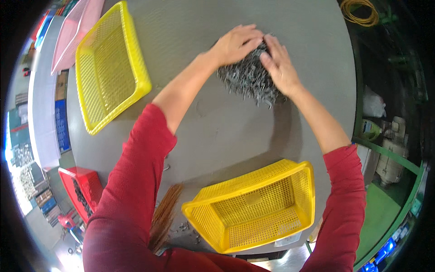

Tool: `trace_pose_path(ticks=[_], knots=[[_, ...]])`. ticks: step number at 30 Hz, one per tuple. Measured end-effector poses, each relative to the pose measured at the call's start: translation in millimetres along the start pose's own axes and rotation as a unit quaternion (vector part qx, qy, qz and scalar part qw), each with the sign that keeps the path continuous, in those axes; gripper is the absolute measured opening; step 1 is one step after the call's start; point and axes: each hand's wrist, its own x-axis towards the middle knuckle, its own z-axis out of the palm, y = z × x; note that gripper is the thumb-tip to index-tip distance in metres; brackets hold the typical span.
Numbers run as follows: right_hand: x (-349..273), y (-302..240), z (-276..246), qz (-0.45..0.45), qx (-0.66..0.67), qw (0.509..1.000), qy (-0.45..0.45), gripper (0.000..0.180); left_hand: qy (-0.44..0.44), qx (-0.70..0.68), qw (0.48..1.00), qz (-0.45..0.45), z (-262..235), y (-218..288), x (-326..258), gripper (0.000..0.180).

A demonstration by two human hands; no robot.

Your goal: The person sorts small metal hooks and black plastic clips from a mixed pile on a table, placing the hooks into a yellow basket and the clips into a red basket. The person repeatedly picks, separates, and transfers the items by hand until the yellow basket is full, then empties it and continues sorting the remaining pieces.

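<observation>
A heap of small dark-grey bent metal pieces (249, 81) lies on the grey tabletop (208, 131), toward its far side. My left hand (236, 44) rests on the far left of the heap, its fingers stretched out toward the right. On the heap's right flank lies my right hand (282, 68), fingers extended and thumb apart. Both hands cup around the pile from above, and neither grips a piece that I can see. The fingertips nearly meet at the top, and part of the heap is hidden beneath them.
An upright-rimmed yellow basket (253, 213) stands at the near edge; another yellow basket (108, 68) is at far left, beside a pink basket (74, 31). Near my left arm are a straw brush (165, 215), stray metal pieces (194, 233) and a red bin (93, 183).
</observation>
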Motion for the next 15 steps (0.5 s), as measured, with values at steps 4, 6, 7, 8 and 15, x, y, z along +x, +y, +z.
trace_pose_path(ticks=[4,6,7,8,15], knots=[[-37.8,-72.6,23.9,-0.071,0.06,0.964,-0.248,0.076,-0.005,0.034,0.996,-0.081,-50.8,62.5,-126.6,0.03],[-51.2,-111.7,32.6,-0.094,0.17,0.892,-0.407,0.077,-0.03,0.029,0.99,-0.131,-74.6,95.8,-198.0,0.03],[-60.2,-129.3,36.2,-0.102,0.237,0.84,-0.478,0.077,-0.046,0.014,0.987,-0.154,-84.8,114.7,-229.9,0.03],[-73.9,-144.5,38.6,-0.089,0.236,0.811,-0.528,0.078,-0.094,-0.018,0.98,-0.176,-94.3,130.2,-257.6,0.029],[-96.7,-191.5,-23.1,-0.077,0.171,0.705,-0.684,0.074,-0.072,0.017,0.982,-0.173,-125.9,145.9,-271.6,0.031]])
